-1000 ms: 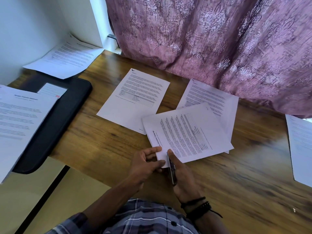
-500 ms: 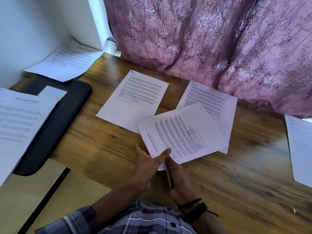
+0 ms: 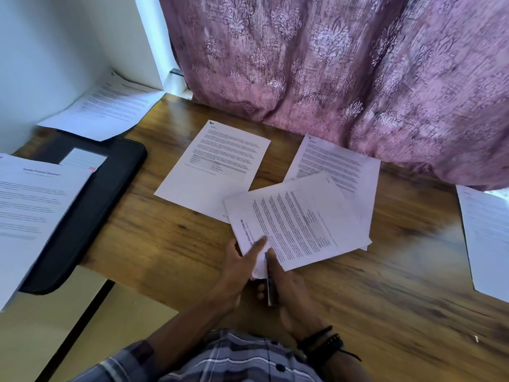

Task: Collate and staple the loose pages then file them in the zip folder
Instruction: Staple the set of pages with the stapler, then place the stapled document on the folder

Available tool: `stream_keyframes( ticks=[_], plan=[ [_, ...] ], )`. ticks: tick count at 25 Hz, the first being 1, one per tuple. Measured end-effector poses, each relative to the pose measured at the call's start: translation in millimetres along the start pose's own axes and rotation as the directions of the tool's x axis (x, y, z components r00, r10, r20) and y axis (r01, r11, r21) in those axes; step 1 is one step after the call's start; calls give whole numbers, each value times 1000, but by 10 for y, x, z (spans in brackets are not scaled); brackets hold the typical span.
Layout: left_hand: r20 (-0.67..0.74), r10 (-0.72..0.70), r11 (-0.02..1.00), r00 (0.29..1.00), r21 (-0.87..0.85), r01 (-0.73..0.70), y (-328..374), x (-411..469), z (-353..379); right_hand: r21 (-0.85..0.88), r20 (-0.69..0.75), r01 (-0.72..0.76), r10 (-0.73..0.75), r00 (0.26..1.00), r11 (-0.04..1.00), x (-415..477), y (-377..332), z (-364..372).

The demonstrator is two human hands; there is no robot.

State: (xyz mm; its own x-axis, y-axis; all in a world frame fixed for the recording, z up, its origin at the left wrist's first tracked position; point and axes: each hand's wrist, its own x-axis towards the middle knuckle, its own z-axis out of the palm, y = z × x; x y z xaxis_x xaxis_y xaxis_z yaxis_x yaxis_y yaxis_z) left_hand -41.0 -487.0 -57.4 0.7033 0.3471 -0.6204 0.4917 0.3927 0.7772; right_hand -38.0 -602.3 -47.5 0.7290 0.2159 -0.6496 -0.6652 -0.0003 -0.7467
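A stack of printed pages (image 3: 297, 221) lies turned sideways on the wooden table (image 3: 385, 293). My left hand (image 3: 242, 263) holds its near corner, thumb on top. My right hand (image 3: 286, 293) grips a dark stapler (image 3: 270, 282) whose jaws sit on that same corner. Two loose pages lie behind it: one (image 3: 212, 166) in the middle and one (image 3: 341, 164) partly under the stack. The black zip folder (image 3: 91, 210) lies at the table's left end.
A page (image 3: 30, 210) overhangs the folder at the left, with a small card (image 3: 82, 158) beside it. Another page (image 3: 107, 108) leans at the back left wall. One more sheet (image 3: 487, 238) lies at the right edge. A purple curtain (image 3: 344, 70) hangs behind.
The stack has shifted slightly to the left. My left hand has moved from pinching the corner's edge to lying further over it. The stapler stays at the corner.
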Motion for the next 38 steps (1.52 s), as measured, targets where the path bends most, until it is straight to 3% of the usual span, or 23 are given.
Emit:
stream_keyframes(
  ticks=[3,5,7,9,11,16,20,22,23,25,28,31,35,38],
  plan=[
    [-6,-40,999,999,-11,40,1,56,-75,-97,45,-78,83,996,992,-72,0,-99],
    [-16,-11,999,1000,39,12,2,74,-108,-224,8,-56,59,998,973,-118,54,-190],
    [-15,5,998,1000,58,-4,24,60,-117,-437,-51,91,-126,991,895,-176,99,-318],
    [-15,23,998,1000,62,-22,37,44,-127,-615,-86,246,-374,924,749,-177,184,-481],
    [-3,59,995,998,84,-59,88,10,-146,-742,-152,241,-507,849,626,-136,287,-643],
    [27,334,919,942,214,-332,542,-150,-158,-845,-235,142,-596,768,515,-82,362,-850],
    [58,536,828,842,155,-538,1060,-314,-198,-863,-237,73,-528,816,500,-4,334,-929],
    [43,585,806,810,84,-586,1326,-376,-228,-831,-323,-28,-442,837,555,11,184,-976],
    [19,605,795,796,42,-605,1469,-416,-251,-801,-366,-45,-430,825,597,0,44,-979],
    [-19,644,763,764,-50,-644,1738,-508,-286,-733,-397,66,-504,767,677,-23,-264,-932],
    [-43,706,704,707,-70,-707,2047,-664,-338,-720,-221,386,-718,660,577,41,-696,-717],
    [-60,747,664,663,-3,-748,2216,-773,-453,-596,-3,602,-751,661,532,239,-1052,-350],
    [-66,740,672,669,78,-736,2296,-843,-796,-431,298,677,-615,730,596,357,-1264,286],
    [-76,727,687,683,57,-725,2326,-808,-1097,-281,462,691,-538,705,666,428,-1234,659]
  ],
)
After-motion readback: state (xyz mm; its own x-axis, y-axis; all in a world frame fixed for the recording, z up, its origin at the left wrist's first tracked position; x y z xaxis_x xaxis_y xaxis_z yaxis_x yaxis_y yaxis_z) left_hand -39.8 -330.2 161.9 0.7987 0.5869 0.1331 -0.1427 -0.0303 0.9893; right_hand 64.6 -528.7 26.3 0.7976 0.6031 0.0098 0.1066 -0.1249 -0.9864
